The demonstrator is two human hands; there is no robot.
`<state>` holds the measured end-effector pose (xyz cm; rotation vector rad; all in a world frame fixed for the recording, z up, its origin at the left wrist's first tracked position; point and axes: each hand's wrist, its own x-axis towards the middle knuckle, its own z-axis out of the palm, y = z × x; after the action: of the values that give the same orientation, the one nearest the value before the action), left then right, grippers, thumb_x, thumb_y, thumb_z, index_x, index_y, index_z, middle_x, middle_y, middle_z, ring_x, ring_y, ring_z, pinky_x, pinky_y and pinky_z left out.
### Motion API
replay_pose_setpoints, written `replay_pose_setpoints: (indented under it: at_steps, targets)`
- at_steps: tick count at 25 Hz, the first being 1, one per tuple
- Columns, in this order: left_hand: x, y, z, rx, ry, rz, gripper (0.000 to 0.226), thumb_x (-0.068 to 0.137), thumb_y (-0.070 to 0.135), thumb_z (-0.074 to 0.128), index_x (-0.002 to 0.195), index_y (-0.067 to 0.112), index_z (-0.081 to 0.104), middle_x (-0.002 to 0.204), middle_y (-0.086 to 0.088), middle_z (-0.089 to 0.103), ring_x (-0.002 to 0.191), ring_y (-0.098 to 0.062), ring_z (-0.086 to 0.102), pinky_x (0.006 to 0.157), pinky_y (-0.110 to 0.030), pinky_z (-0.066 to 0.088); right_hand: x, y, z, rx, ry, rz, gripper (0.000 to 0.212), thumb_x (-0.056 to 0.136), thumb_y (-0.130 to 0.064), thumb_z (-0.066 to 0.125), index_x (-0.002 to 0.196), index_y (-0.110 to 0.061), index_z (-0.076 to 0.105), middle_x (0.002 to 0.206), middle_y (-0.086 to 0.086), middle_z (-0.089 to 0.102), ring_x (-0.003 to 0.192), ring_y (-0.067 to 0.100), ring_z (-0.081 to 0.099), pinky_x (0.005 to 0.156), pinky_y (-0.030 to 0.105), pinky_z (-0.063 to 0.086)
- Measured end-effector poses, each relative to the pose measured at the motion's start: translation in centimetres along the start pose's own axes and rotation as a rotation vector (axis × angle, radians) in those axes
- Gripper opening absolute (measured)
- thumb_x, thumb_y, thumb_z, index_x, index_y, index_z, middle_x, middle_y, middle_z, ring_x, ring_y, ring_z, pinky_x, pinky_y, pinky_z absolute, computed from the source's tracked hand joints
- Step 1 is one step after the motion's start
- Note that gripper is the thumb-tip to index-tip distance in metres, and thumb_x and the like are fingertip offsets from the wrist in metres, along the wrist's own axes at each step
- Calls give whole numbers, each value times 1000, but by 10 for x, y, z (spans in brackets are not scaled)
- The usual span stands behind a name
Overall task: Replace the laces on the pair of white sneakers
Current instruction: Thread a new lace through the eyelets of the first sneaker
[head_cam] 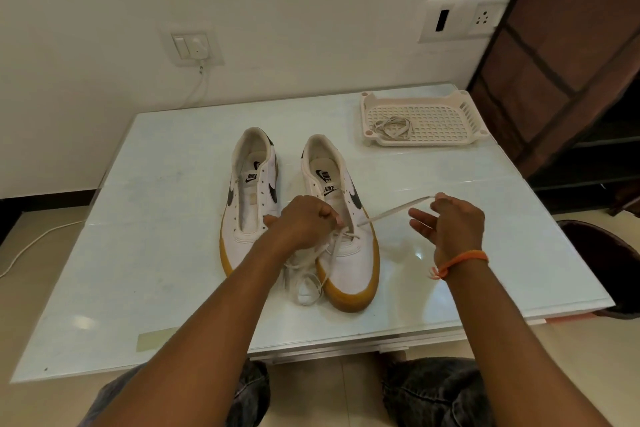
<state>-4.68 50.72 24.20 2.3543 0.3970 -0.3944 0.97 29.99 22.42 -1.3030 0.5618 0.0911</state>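
2 white Nike sneakers with gum-coloured soles are set side by side on a pale glass-topped table (166, 253), toes pointing toward the person. The left sneaker (250, 204) is seen without a lace, its eyelets bare. The right sneaker (341, 218) is partly laced near the toe, and a white lace (391, 211) is threaded through its lower eyelets.

The left hand (304, 218) is held over the toe end of the right sneaker, its fingers curled and pinched on the lace at the eyelets. Slack from the lace is gathered in loose loops (306, 282) on the table between the 2 toes. The right hand (450, 224) is raised just to the right of that sneaker; one end of the lace is pinched between thumb and forefinger and drawn taut from the shoe, while the other fingers are spread loosely. An orange thread band (464, 262) is worn on the right wrist.

At the far right corner of the table a cream plastic perforated tray (450, 104) is placed, well apart from the sneakers, and another bundled lace (393, 128) is laid in its near left part.
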Motion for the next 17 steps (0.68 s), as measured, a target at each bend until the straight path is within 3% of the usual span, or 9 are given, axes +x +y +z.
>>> replay_pose_setpoints:
  at_steps: [2,4,7,8,10,12,15,17]
  targets:
    - [3,-9,-14,-34,84,88,20,96,18,57,101,26,75,106,8,70,99,-9,61,91,-33,47,-8,5,7,-73,-59,33,6,98,-15,55,100,-10,56,100,13,59,69,29,70,61,39,59]
    - [5,-16,-24,29,208,183,29,96,9,57,115,26,71,115,4,62,104,-9,57,87,-22,40,-12,17,15,-278,-203,53,28,92,-21,65,117,-16,52,101,12,64,75,29,71,63,39,59]
    - [7,-20,-24,195,174,232,53,97,2,52,139,34,51,140,-8,44,132,-22,42,93,-18,32,-16,36,22,-618,-385,-169,46,85,-25,74,128,-24,57,94,4,71,82,19,70,76,35,59]
    - [7,-18,-22,236,116,245,56,97,1,50,142,35,47,148,-10,38,139,-24,35,100,-23,32,-16,41,22,-736,-407,-303,40,84,-24,74,123,-24,64,91,-1,72,82,11,68,81,29,56]
    - [8,-14,-17,268,28,246,52,97,4,51,141,33,49,151,-12,34,140,-25,34,106,-28,31,-18,45,22,-915,-428,-498,19,84,-21,74,102,-19,75,89,-4,73,76,3,62,75,12,48]
    - [11,-15,-14,264,2,240,45,97,7,54,135,31,56,151,-13,37,138,-25,39,106,-29,33,-17,45,23,-980,-421,-575,4,86,-17,72,87,-15,75,84,-1,72,72,6,60,70,9,44]
    - [12,-17,-18,274,17,257,42,96,4,53,127,31,63,145,-12,46,127,-24,52,98,-27,39,-8,39,17,-938,-325,-625,15,87,-6,66,77,-16,69,75,1,69,71,17,65,77,33,57]
    - [10,-18,-20,273,26,265,42,97,3,51,126,30,64,144,-14,45,119,-23,57,94,-26,42,5,28,8,-809,-183,-608,20,86,0,62,74,-16,66,71,4,67,69,24,66,73,46,58]
